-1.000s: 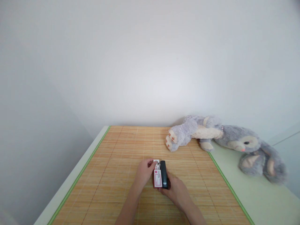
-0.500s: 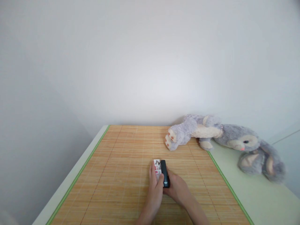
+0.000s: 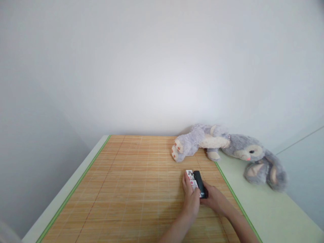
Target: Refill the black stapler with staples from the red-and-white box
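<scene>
Side by side near the right part of the bamboo mat are a small white printed box and a black stapler. My left hand is closed round the box, fingers along its left side and thumb over its near end. From the right, my right hand grips the stapler near its close end; part of its fingers is hidden behind it. Box and stapler lie against each other, or nearly so. Whether they rest on the mat or are held just above it I cannot tell.
A grey plush rabbit lies on its side along the back right, its head and ears over the pale table. Green edging borders the mat. A plain wall stands behind.
Both hands, with the box and stapler, have moved to the right across the mat. The view has shifted slightly, so the rabbit appears further left.
</scene>
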Available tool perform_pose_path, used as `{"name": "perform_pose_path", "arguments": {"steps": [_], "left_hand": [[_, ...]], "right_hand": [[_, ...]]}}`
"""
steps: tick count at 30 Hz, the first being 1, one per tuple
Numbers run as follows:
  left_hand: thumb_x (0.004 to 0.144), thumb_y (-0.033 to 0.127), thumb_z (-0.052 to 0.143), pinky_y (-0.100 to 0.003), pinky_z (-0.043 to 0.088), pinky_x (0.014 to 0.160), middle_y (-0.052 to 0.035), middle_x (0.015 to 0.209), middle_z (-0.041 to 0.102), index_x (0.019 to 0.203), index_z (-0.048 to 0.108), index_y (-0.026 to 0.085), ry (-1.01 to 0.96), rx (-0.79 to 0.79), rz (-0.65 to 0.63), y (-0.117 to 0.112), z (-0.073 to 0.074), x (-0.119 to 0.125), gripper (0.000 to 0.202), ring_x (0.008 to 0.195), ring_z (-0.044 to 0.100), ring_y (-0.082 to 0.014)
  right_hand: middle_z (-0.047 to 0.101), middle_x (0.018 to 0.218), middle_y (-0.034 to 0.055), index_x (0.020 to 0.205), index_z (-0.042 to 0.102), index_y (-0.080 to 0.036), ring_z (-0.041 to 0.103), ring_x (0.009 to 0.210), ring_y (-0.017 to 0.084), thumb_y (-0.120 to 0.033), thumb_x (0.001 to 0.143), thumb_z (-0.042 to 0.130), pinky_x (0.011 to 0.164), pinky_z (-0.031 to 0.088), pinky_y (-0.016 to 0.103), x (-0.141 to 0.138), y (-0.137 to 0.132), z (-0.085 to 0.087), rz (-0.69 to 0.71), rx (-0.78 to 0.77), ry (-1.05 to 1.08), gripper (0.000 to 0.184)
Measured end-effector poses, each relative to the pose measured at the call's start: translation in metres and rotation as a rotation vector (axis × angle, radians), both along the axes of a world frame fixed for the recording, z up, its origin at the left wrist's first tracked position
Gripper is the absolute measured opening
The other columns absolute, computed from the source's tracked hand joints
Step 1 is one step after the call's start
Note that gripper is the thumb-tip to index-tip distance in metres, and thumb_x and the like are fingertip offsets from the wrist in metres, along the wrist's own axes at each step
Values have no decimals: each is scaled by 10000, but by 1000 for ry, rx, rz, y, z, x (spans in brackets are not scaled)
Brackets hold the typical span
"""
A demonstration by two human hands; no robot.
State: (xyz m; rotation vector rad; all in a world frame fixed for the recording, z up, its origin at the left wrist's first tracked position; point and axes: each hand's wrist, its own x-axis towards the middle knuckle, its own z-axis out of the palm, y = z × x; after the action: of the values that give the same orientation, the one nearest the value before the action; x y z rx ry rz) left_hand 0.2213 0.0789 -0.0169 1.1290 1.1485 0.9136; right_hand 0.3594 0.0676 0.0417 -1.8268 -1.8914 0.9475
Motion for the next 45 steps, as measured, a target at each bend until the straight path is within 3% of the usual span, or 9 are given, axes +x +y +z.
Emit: {"name": "perform_pose_path", "arguments": {"steps": [6, 11, 14, 16, 20, 25, 35, 40, 45], "left_hand": [[831, 162, 428, -268, 221, 1263, -68, 1729, 105, 1650, -36, 179, 44, 77, -40, 4, 11, 20, 941, 1586, 186, -166], [824, 122, 474, -377, 213, 1289, -81, 1664, 332, 1618, 244, 207, 152, 293, -130, 13, 19, -25, 831, 1546, 290, -197], [755, 162, 646, -451, 195, 1295, -60, 1561, 496, 1483, 503, 259, 240, 448, -224, 26, 24, -57, 748, 1483, 378, -259], [702, 211, 757, -490, 221, 1279, -55, 1493, 567, 1407, 582, 279, 292, 522, -276, 33, 26, -67, 730, 1428, 436, -293], [714, 291, 817, -542, 258, 1241, -67, 1466, 588, 1404, 574, 295, 384, 599, -284, 38, 29, -66, 732, 1382, 476, -313], [741, 323, 830, -512, 292, 1218, -57, 1455, 596, 1400, 561, 311, 461, 649, -268, 36, 27, -63, 712, 1368, 498, -291], [739, 296, 850, -482, 313, 1214, -43, 1443, 610, 1383, 564, 310, 515, 695, -253, 35, 23, -64, 705, 1366, 513, -263], [748, 300, 839, -520, 333, 1207, -57, 1439, 609, 1381, 566, 308, 518, 701, -249, 35, 22, -63, 689, 1362, 519, -285], [769, 289, 809, -513, 371, 1207, -58, 1443, 606, 1399, 551, 302, 520, 710, -249, 33, 26, -66, 680, 1361, 529, -277]], "right_hand": [[785, 1067, 68, 1249, 651, -206, 709, 929, 287, -352, 680, 726, 803, 494, 326, 32, 7, 1, 29, -55, -82, 593], [787, 1069, 62, 1216, 665, -216, 714, 957, 301, -452, 680, 755, 824, 510, 341, 38, 8, 4, 31, -100, -84, 592], [787, 1061, 51, 1221, 660, -229, 714, 950, 296, -461, 687, 758, 825, 512, 344, 37, 6, 5, 21, -78, -81, 591], [788, 1037, 44, 1212, 660, -224, 715, 917, 282, -461, 691, 759, 802, 510, 334, 37, 5, 5, 20, -71, -80, 580], [787, 1015, 49, 1206, 665, -197, 712, 876, 266, -454, 689, 751, 761, 502, 314, 40, 8, 3, 36, -58, -59, 584], [792, 1001, 53, 1235, 662, -204, 720, 871, 282, -444, 667, 763, 753, 500, 326, 44, 11, -1, 34, -41, -76, 626], [788, 1017, 69, 1180, 675, -207, 721, 898, 297, -505, 695, 758, 780, 506, 341, 40, 10, 4, 15, -50, -105, 576], [788, 1020, 67, 1182, 673, -202, 720, 920, 308, -506, 691, 762, 813, 511, 361, 39, 11, 5, 15, -70, -113, 584], [774, 1029, 50, 1395, 560, -218, 711, 920, 290, -475, 706, 753, 815, 515, 365, 36, 4, 8, -21, -45, -57, 760]]}}
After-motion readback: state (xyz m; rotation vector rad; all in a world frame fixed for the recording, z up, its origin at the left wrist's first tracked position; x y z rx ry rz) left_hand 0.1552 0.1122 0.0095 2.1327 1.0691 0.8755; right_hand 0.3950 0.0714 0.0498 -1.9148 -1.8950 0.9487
